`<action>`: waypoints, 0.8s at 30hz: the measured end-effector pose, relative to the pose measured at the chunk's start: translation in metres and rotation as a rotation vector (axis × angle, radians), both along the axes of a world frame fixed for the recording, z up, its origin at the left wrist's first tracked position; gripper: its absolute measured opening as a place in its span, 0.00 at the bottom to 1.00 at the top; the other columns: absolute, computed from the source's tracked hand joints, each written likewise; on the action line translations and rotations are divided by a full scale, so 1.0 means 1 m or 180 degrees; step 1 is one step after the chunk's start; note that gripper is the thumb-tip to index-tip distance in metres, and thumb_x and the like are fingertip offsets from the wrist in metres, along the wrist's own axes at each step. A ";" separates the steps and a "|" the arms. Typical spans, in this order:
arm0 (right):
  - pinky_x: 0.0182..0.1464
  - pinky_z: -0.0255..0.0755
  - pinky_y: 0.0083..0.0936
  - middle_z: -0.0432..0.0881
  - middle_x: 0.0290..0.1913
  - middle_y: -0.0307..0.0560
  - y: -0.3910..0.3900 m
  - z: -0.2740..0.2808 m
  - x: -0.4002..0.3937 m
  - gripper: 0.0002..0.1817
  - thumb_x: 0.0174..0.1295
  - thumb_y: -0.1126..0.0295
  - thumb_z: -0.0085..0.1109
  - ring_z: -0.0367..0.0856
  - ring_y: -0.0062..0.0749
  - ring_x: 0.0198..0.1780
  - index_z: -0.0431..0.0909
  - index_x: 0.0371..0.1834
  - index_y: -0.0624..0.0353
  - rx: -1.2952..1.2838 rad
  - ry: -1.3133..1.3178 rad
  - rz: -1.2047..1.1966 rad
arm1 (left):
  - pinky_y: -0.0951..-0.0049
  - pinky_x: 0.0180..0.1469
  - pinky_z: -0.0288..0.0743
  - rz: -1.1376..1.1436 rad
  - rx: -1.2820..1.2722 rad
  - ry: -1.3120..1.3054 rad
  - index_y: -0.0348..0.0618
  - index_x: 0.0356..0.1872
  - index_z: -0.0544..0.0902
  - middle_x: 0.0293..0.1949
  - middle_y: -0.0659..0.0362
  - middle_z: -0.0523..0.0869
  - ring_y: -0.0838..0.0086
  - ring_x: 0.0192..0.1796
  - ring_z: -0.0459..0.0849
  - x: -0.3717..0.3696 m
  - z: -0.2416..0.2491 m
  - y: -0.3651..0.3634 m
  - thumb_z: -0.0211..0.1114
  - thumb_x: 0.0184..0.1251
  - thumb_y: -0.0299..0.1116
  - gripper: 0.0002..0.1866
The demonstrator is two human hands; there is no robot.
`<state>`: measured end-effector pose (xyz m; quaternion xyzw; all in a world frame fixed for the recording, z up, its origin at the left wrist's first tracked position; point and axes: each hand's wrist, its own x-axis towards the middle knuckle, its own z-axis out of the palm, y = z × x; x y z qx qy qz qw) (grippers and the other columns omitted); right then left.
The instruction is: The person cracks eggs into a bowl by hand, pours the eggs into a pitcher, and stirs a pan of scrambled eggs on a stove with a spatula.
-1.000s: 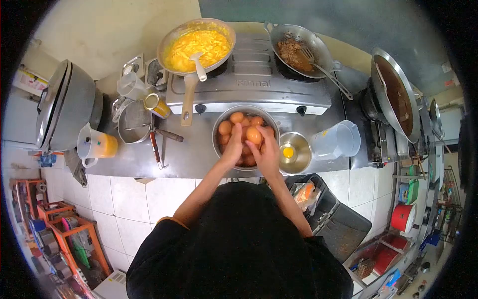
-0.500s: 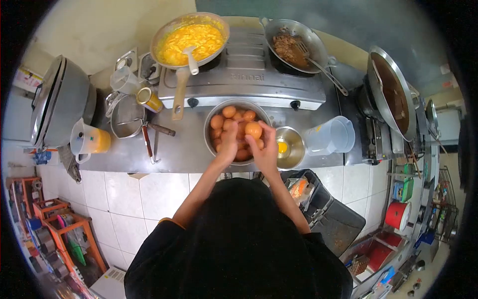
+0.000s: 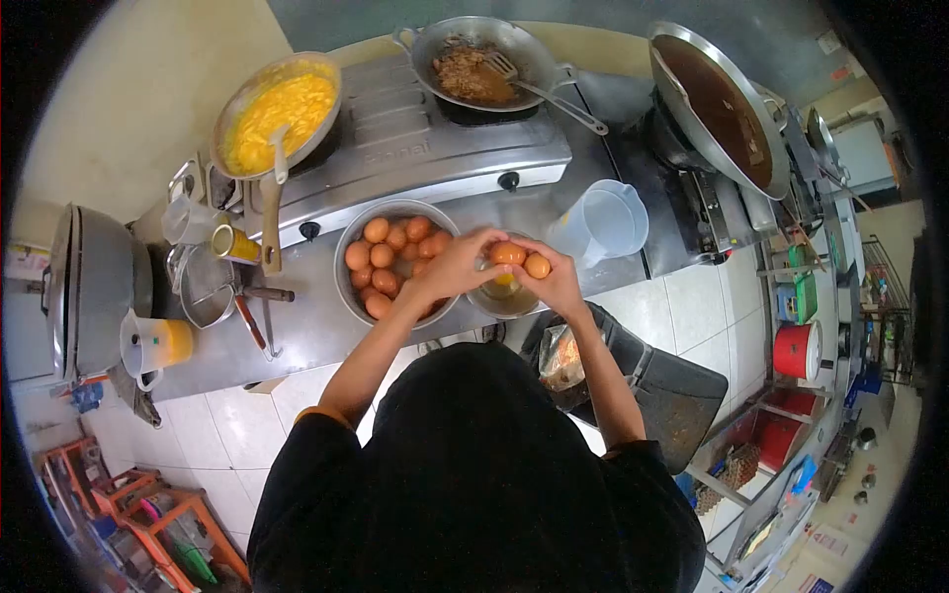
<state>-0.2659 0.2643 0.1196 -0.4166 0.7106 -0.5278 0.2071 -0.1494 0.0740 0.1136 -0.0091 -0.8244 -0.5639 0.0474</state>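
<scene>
Above a small steel bowl [image 3: 491, 302], my two hands come close together, each closed around a brown egg. My left hand [image 3: 457, 269] has its fingers on one egg [image 3: 507, 253], and my right hand [image 3: 561, 287] grips the other egg [image 3: 537, 266] close beside it. Part of a yellow yolk [image 3: 506, 280] shows in the bowl under the eggs. Left of this bowl stands a larger metal bowl [image 3: 348, 240] full of brown eggs, partly covered by my left forearm.
A clear plastic jug [image 3: 603, 222] stands right of the hands. Behind are a two-burner stove [image 3: 395, 178], a pan of yellow egg [image 3: 282, 114] and a wok [image 3: 484, 69]. A strainer [image 3: 208, 292] and measuring jug [image 3: 158, 344] lie left; an open black bin [image 3: 672, 395] is below right.
My hands have moved right from over the large egg bowl to over the small steel bowl. Two eggs now show side by side in them. The whole view has swung to the right.
</scene>
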 end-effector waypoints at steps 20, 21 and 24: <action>0.46 0.80 0.33 0.86 0.41 0.55 0.004 -0.073 0.005 0.24 0.51 0.72 0.73 0.86 0.44 0.42 0.84 0.55 0.58 -0.0137 0.0735 -0.0968 | 0.54 0.57 0.80 -0.0120 -0.1749 0.0094 0.40 0.64 0.68 0.57 0.40 0.80 0.44 0.57 0.82 -0.032 -0.050 0.020 0.64 0.68 0.42 0.29; 0.46 0.80 0.33 0.87 0.41 0.55 0.004 -0.073 0.005 0.23 0.51 0.73 0.73 0.86 0.44 0.41 0.84 0.55 0.58 -0.0129 0.0716 -0.0988 | 0.54 0.57 0.80 -0.0111 -0.1707 0.0150 0.40 0.65 0.68 0.57 0.40 0.80 0.45 0.57 0.82 -0.031 -0.053 0.021 0.64 0.68 0.42 0.29; 0.46 0.80 0.33 0.87 0.41 0.54 0.005 -0.075 0.006 0.23 0.51 0.73 0.73 0.86 0.44 0.41 0.85 0.54 0.58 -0.0125 0.0656 -0.1032 | 0.53 0.57 0.80 -0.0134 -0.1805 0.0139 0.41 0.65 0.68 0.57 0.41 0.81 0.45 0.57 0.82 -0.031 -0.058 0.021 0.63 0.68 0.43 0.29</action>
